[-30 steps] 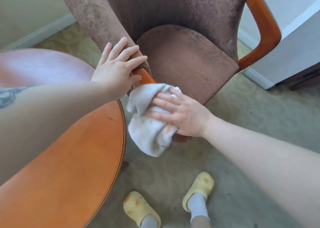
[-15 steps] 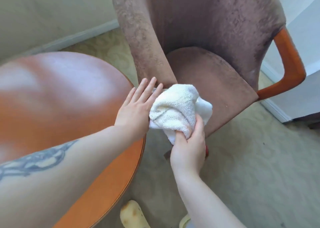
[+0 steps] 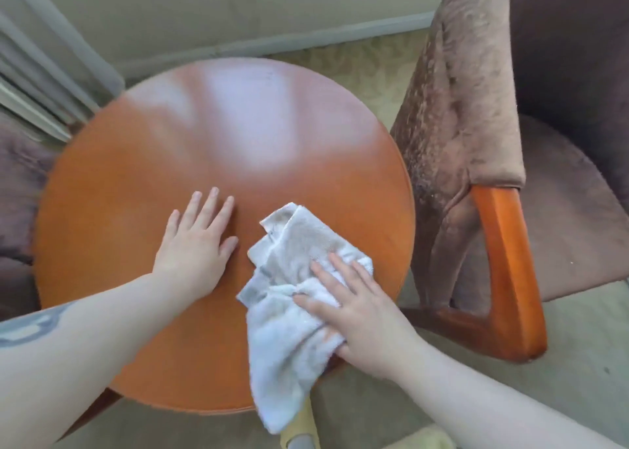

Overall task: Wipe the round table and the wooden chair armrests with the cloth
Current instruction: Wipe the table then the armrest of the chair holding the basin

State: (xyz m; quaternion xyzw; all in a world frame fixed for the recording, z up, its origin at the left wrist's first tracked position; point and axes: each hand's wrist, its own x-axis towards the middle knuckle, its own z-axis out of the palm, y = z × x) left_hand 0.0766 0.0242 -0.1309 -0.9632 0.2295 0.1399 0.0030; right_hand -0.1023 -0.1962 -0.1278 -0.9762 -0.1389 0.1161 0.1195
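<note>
1. Reaching in from the lower left, the left forearm crosses the near rim of the round worktop (image 3: 136,183), and the left hand (image 3: 195,244) lies palm down near its middle.
2. That hand is released: fingers straight and slightly spread, flat on the wood, holding nothing.
3. The right forearm comes in from the lower right, and the right hand (image 3: 360,307) sits on the near right part of the worktop, close to the rim.
4. Its fingers are straight and spread, pressing the cloth (image 3: 289,312) down onto the wood; the palm end reaches the rim. It presses and does not clench.
5. The cloth is white and crumpled. Its far part lies on the worktop just right of the left hand, without touching it, and its near end hangs over the rim toward the floor.
6. The far half of the worktop is bare wood with a bright glare.
7. The chair (image 3: 476,108) stands just beside the worktop's right edge, its padded side near the rim with a narrow gap of carpet (image 3: 578,363) between.
8. The wooden armrest (image 3: 507,261) runs down the chair's near side, well apart from both hands.
9. A second padded seat (image 3: 20,176) touches or nearly touches the worktop's left edge; which one cannot be told.
</note>
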